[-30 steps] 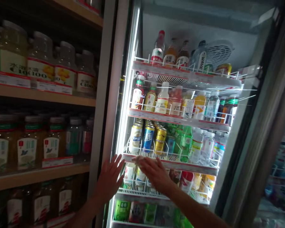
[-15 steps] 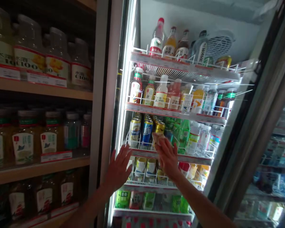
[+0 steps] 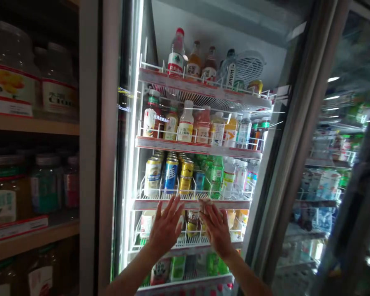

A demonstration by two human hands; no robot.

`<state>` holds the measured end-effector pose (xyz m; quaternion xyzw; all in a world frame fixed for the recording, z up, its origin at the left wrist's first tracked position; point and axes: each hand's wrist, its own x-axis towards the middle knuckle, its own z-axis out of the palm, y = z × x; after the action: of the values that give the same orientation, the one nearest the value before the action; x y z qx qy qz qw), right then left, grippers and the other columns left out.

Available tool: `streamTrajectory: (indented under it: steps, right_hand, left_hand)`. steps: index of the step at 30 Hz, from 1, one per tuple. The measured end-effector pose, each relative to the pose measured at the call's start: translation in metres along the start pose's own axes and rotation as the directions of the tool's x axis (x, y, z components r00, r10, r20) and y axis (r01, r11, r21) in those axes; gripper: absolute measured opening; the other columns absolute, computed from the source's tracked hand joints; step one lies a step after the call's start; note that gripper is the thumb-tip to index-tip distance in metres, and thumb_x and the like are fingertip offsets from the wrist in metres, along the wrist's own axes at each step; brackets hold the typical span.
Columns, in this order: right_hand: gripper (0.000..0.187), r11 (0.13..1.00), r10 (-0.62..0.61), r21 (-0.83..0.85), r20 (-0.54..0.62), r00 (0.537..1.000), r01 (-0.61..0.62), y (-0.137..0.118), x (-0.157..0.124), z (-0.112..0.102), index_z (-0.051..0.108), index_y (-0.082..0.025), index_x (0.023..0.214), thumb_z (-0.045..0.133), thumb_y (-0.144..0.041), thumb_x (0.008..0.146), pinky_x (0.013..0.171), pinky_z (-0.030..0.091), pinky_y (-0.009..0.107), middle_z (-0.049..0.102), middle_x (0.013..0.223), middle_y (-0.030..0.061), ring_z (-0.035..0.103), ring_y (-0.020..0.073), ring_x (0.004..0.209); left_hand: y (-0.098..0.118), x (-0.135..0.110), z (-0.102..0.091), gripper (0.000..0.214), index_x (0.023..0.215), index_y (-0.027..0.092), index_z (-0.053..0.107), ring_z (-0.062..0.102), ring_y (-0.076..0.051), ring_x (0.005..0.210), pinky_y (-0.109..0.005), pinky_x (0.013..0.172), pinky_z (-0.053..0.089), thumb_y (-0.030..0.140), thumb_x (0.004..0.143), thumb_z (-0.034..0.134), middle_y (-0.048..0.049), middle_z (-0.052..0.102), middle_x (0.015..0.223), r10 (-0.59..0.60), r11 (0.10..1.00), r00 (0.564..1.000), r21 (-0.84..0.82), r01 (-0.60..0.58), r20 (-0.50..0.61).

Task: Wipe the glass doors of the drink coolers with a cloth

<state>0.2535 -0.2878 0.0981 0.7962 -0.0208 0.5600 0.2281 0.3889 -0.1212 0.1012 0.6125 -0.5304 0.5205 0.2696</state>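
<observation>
My left hand (image 3: pixel 167 226) is open, its fingers spread, raised before the lit drinks cooler at the height of a lower shelf. To its right, my right hand (image 3: pixel 215 226) presses a crumpled, pale cloth (image 3: pixel 206 202) under its fingers. Faint reflections show on the cooler's glass door (image 3: pixel 160 119); whether my left palm touches the glass I cannot tell. Behind the hands, a shelf edge (image 3: pixel 160 204) carries a white can (image 3: pixel 153 176), a blue can (image 3: pixel 170 176), a gold can (image 3: pixel 186 176) and a green bottle (image 3: pixel 216 174).
Several bottles stand on the upper shelves (image 3: pixel 197 144), behind wire rails. A metal door frame (image 3: pixel 279 135) leans along the right, with another drinks cooler (image 3: pixel 323 181) beyond it. On the left, a wooden shelf (image 3: pixel 33 124) holds large bottles beside a grey upright (image 3: pixel 89 148).
The view has turned to the right. Against the cooler, both hands now sit further right relative to the cans; my right hand with the cloth has come down from the gold can to below the shelf edge.
</observation>
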Motion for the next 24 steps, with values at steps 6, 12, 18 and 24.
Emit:
streamTrajectory:
  steps: [6, 12, 18, 24]
  right_hand:
    - [0.052, 0.978, 0.183, -0.094, -0.063, 0.981, -0.189, 0.015, 0.009, -0.004, 0.037, -0.023, 0.137, 0.040, -0.012, 0.086, 0.112, 0.015, 0.046, 0.030, 0.147, 0.0084, 0.022, 0.0215, 0.138]
    - [0.052, 0.977, 0.177, -0.106, -0.055, 0.983, -0.182, 0.034, 0.010, -0.010, 0.034, -0.026, 0.138, 0.038, -0.013, 0.087, 0.113, 0.013, 0.044, 0.024, 0.150, 0.0047, 0.018, 0.0193, 0.139]
    - [0.053, 0.952, 0.267, -0.134, -0.086, 0.960, -0.276, 0.056, -0.009, -0.015, 0.031, -0.022, 0.140, 0.037, -0.012, 0.088, 0.111, 0.017, 0.048, 0.023, 0.150, 0.0102, 0.019, 0.0221, 0.139]
    - [0.056, 0.946, 0.250, -0.187, -0.094, 0.964, -0.264, 0.091, -0.035, -0.023, 0.024, -0.025, 0.142, 0.037, -0.011, 0.089, 0.111, 0.017, 0.047, 0.024, 0.149, 0.0096, 0.021, 0.0210, 0.138]
  left_hand:
    - [0.015, 0.012, 0.007, 0.048, 0.132, 0.015, 0.041, 0.020, -0.020, 0.138, -0.043, 0.115, 0.008, 0.024, 0.084, 0.044, -0.0109, 0.043, 0.138, 0.035, 0.999, 0.999, -0.029, -0.035, -0.016]
    - [0.026, 0.016, 0.014, 0.045, 0.128, 0.015, 0.044, 0.021, -0.020, 0.138, -0.044, 0.115, 0.008, 0.025, 0.084, 0.044, -0.0108, 0.044, 0.138, 0.054, 0.995, 0.998, -0.081, -0.055, -0.017]
    - [0.045, 0.019, 0.027, 0.045, 0.128, 0.015, 0.046, 0.018, -0.020, 0.138, -0.045, 0.114, 0.006, 0.025, 0.084, 0.042, -0.0103, 0.043, 0.139, 0.079, 0.995, 0.997, -0.064, -0.077, 0.019]
    - [0.064, 0.017, 0.037, 0.047, 0.130, 0.017, 0.043, 0.026, -0.020, 0.136, -0.043, 0.114, 0.006, 0.028, 0.084, 0.042, -0.0097, 0.044, 0.138, 0.055, 0.997, 0.998, -0.063, -0.053, 0.031]
